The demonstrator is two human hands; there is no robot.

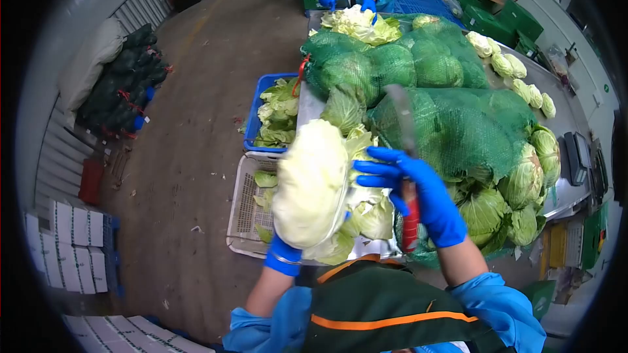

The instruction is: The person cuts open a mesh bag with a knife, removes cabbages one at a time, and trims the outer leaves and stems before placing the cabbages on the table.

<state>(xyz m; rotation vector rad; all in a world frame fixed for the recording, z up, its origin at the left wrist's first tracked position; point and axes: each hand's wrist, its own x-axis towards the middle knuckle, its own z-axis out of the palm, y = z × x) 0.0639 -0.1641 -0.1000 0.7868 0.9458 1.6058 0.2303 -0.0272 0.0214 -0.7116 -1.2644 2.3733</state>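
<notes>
My left hand [282, 253], in a blue glove, grips a large pale cabbage [311, 183] from below and behind. Most of its fingers are hidden by the cabbage. In my blue-gloved right hand [428, 199] is a knife, its red handle [409, 222] tucked against the palm and its blade [401, 114] pointing away from me. The fingers of that hand stretch toward the cabbage's right side. Loose cabbage leaves [373, 219] lie on the table edge beside and under the cabbage. Uncut green cabbages [484, 212] spill from a net to the right.
Green net sacks of cabbages [451, 124] fill the table's middle. A white basket [234, 222] and a blue crate [252, 114] with leaves stand at the left. Across the table, a co-worker's gloved hands [368, 4] touch another cabbage. A scale [577, 157] sits at right.
</notes>
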